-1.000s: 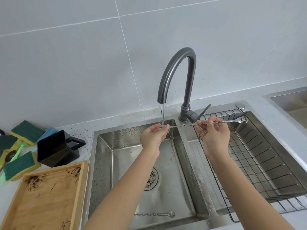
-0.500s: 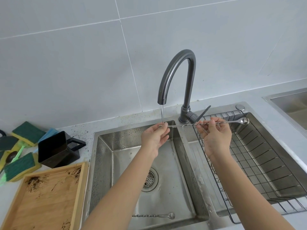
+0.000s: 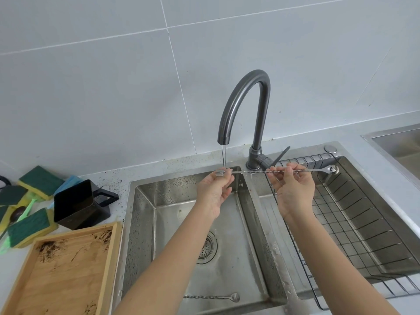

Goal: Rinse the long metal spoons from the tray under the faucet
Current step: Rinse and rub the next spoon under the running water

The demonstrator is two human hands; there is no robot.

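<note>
The stained wooden tray (image 3: pixel 61 269) lies left of the sink (image 3: pixel 145 223). Under the faucet (image 3: pixel 244 105) stream, the left hand (image 3: pixel 214 192) pinches the long spoon's (image 3: pixel 254 172) forked end. The right hand (image 3: pixel 293 189) pinches its twisted shaft, bowl over the wire rack (image 3: pixel 363 223). A second spoon (image 3: pixel 213 297) lies in the basin.

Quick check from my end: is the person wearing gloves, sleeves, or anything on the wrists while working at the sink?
No. Both hands are bare: the left hand and the right hand show no gloves, and no rings are visible. Both forearms are uncovered up to the frame edge, with no sleeve, watch or wristband in view.
</note>
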